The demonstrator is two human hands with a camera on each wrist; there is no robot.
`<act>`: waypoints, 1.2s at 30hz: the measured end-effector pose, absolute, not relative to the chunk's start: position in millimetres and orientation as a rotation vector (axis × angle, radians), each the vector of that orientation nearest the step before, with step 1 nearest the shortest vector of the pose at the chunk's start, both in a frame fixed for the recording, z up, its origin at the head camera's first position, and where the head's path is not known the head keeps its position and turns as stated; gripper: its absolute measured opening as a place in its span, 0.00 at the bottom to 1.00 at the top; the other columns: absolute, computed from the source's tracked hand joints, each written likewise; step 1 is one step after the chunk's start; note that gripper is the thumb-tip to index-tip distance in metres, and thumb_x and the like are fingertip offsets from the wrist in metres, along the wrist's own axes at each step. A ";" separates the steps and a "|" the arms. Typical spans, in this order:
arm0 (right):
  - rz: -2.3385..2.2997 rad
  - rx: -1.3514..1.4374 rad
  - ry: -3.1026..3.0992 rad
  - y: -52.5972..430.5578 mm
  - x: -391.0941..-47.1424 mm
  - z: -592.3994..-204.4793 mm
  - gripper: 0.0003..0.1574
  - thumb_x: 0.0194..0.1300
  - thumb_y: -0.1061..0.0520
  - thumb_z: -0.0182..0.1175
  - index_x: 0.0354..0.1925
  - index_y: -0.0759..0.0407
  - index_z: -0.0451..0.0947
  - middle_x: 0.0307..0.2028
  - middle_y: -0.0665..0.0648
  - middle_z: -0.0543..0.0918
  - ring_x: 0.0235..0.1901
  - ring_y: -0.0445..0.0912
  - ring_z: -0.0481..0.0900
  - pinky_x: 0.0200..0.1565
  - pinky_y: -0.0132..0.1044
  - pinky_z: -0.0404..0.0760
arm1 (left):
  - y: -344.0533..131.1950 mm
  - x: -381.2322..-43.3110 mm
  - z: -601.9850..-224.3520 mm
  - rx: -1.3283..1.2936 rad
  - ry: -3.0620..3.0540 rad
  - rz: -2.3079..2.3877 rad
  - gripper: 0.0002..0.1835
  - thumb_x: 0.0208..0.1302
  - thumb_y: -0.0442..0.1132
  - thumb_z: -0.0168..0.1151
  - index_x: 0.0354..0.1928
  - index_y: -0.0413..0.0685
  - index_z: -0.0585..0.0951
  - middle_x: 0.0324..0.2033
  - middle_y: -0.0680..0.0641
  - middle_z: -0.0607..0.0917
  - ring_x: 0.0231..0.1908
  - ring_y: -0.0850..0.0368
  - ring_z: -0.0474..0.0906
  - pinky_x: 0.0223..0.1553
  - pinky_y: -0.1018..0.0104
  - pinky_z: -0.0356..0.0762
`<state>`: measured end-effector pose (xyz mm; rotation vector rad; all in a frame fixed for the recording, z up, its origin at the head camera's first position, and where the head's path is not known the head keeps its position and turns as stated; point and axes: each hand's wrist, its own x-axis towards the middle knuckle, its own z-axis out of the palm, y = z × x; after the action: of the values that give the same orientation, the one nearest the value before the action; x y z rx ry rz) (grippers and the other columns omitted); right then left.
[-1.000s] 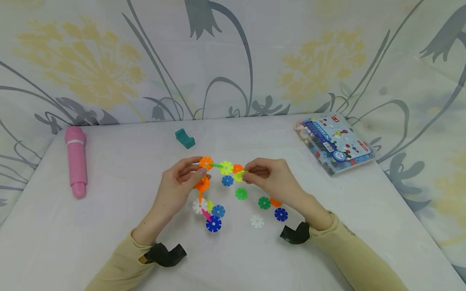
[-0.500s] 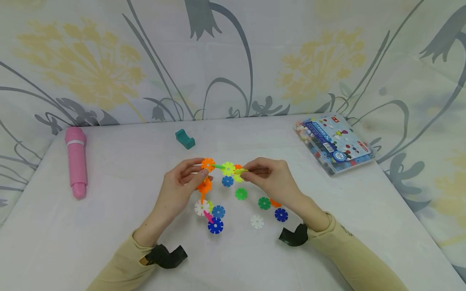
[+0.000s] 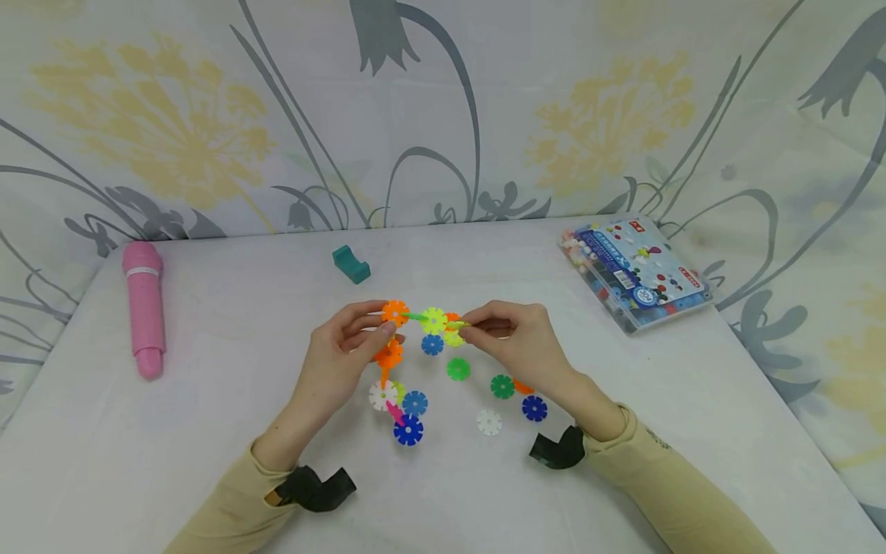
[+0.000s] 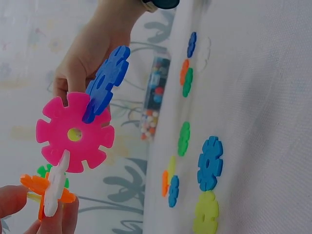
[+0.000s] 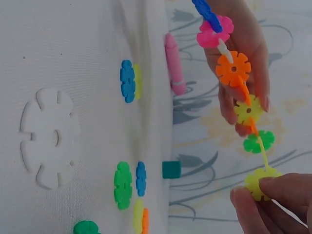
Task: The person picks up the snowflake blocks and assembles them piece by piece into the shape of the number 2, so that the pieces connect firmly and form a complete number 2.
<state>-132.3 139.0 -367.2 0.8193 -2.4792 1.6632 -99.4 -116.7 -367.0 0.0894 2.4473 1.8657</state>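
Observation:
A chain of slotted snowflake discs (image 3: 389, 353), in orange, white, pink, blue, green and yellow, is held up between both hands. My left hand (image 3: 339, 350) grips it around the orange discs, thumb and fingers on either side. Its lower end hangs free, with a pink disc (image 4: 75, 131) and a dark blue disc (image 4: 106, 84). At the other end my right hand (image 3: 519, 338) pinches a yellow disc (image 5: 255, 185) between thumb and fingers. That disc meets another yellow disc (image 3: 434, 321), joined to the green one.
Loose discs lie on the white table below: a green disc (image 3: 458, 369), a white disc (image 3: 489, 422), a dark blue disc (image 3: 534, 408) and several others. Farther back are a teal block (image 3: 351, 264), a pink microphone-shaped object (image 3: 144, 308) and a clear bead box (image 3: 637, 269).
Since a second ago, my left hand and the chain have shifted slightly right. The yellow disc in my right hand has turned edge-on to the head view. The last half second shows hardly any movement.

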 end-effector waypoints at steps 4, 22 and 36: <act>1.655 0.838 -2.479 138.1 -132.4 -368.3 0.06 0.62 0.64 0.69 0.40 0.61 0.87 0.36 0.57 0.89 0.34 0.57 0.88 0.38 0.34 0.86 | -117.3 -99.0 -367.7 0.096 2.431 1.874 0.22 0.71 0.45 0.62 0.64 0.52 0.75 0.51 0.44 0.85 0.47 0.53 0.86 0.47 0.72 0.82; 1.516 0.934 -2.379 134.1 -133.8 -374.0 0.05 0.58 0.69 0.70 0.35 0.65 0.89 0.35 0.57 0.90 0.32 0.45 0.88 0.36 0.32 0.86 | -116.6 -96.4 -371.6 0.191 2.463 1.876 0.21 0.69 0.39 0.64 0.61 0.42 0.77 0.50 0.43 0.86 0.46 0.52 0.87 0.47 0.72 0.82; 1.533 0.898 -2.276 132.2 -131.9 -381.6 0.06 0.56 0.71 0.71 0.34 0.65 0.89 0.34 0.59 0.90 0.33 0.47 0.88 0.37 0.30 0.85 | -111.2 -94.1 -368.0 0.258 2.527 1.918 0.20 0.66 0.35 0.66 0.58 0.39 0.79 0.44 0.42 0.88 0.45 0.51 0.86 0.42 0.71 0.84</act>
<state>-131.9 132.2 -381.6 0.8982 -2.2757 1.5328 -94.1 -111.2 -368.0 0.2580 2.5269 1.9178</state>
